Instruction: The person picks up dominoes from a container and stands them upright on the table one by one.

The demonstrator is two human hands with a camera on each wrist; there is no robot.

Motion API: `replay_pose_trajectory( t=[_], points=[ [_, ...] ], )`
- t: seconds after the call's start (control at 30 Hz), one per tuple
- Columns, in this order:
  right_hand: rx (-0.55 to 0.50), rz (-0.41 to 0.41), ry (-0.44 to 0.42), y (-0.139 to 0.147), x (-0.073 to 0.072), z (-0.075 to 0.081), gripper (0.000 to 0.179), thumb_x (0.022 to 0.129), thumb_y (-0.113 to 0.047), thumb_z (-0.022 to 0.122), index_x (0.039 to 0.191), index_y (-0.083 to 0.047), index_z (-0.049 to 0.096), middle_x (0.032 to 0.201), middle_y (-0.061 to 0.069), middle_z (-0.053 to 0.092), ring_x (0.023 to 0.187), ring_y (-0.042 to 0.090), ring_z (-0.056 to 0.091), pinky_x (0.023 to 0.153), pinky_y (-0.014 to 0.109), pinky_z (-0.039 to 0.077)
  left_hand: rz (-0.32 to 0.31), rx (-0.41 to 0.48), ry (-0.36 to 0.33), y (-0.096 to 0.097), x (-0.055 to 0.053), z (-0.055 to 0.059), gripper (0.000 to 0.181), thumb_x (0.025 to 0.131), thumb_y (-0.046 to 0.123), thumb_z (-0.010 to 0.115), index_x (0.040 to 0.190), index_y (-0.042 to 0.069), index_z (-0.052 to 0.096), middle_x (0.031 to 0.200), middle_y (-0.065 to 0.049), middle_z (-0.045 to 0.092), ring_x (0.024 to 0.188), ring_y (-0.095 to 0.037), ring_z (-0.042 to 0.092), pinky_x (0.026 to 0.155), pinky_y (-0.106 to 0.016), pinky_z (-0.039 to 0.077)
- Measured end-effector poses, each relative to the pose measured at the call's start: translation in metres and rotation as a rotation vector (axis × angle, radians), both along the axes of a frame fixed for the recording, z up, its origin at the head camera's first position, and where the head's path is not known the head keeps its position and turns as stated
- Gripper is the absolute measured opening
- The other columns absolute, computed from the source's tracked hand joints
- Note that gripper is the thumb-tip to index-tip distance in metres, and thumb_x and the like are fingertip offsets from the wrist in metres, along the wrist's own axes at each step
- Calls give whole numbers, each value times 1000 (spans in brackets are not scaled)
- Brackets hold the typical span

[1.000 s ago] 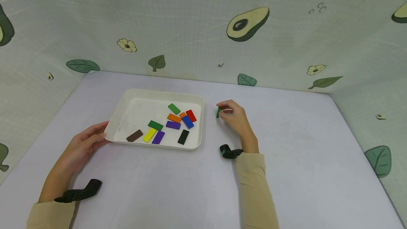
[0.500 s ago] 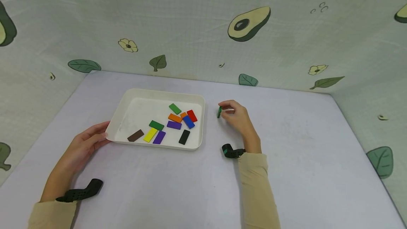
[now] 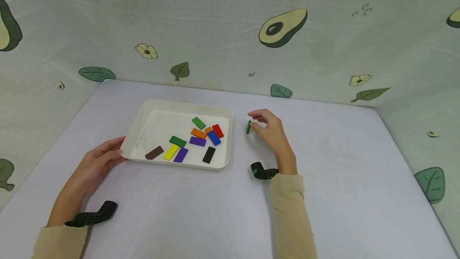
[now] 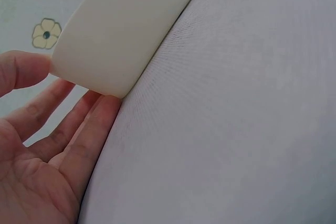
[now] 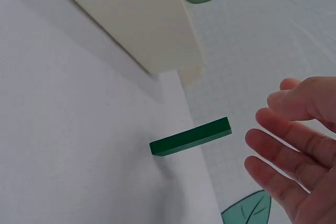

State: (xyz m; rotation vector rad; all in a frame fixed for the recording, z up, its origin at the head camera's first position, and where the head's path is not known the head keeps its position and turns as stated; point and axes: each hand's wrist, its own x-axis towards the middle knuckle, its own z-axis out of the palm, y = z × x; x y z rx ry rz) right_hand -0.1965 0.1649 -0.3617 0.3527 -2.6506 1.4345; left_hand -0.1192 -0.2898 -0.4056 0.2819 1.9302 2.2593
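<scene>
**Green block [image 5: 190,137] on end: light, stiff, quick to topple**

The block stands upright on its narrow end on the desk [image 3: 201,211], just outside the tray [image 3: 154,125] at 3 o'clock. At the block's own 3 o'clock, the right hand [image 3: 270,129] has thumb and fingers spread; the head view overlaps thumb and block, but the right wrist view shows a gap, so it pinches nothing. At the tray's 8 o'clock, the left hand [image 3: 95,167] holds the corner, thumb at the rim, fingers low against the wall.

Wood or plastic, I cannot tell; the block is probably light, rigid and hard to break, perhaps slightly slippery. Its small footing is the weak point: a sideways brush could tip it. Thumb and forefinger across the broad faces, above the middle, would likely hold best. The brown block [image 3: 154,152] and black block [image 3: 209,155] lie flat in the tray at 8 and 4 o'clock, and likely need an edge pinch.
</scene>
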Motion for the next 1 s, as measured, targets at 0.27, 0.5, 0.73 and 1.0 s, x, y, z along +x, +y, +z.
replay_pose_trajectory(
  t=[0.27, 0.5, 0.73, 1.0],
  points=[
    [22, 20, 38, -14, 7, 18, 23, 88, -9, 62, 111, -9, 62, 113, 6, 61, 110, 22, 54, 101, 38, 44, -2, 9, 8, 0, 0, -1, 37, 95, -3, 44, 131, 5, 50, 124, 9, 58, 105, -2, 60, 86, -15, 50],
    [60, 92, 66, -32, 12, 27, 23, 88, -10, 63, 111, -7, 63, 111, 8, 62, 106, 25, 54, 96, 45, 46, -4, 3, 7, 0, 0, 0, 37, 95, -3, 44, 132, 5, 49, 125, 8, 58, 106, -2, 60, 86, -15, 50],
    [109, 184, 6, -51, 16, 29, 24, 89, -12, 62, 113, -9, 62, 114, 6, 60, 110, 29, 54, 98, 43, 46, 1, -8, 9, 0, 0, 0, 37, 95, -2, 44, 131, 5, 50, 126, 8, 57, 105, -2, 60, 86, -14, 50],
    [166, 300, -75, -68, 21, 28, 28, 88, -10, 63, 116, -8, 61, 116, 8, 60, 110, 29, 55, 97, 42, 48, 0, 1, 8, 1, 0, 0, 37, 95, -2, 44, 131, 5, 50, 124, 8, 58, 105, -2, 60, 86, -15, 50]
  ],
)
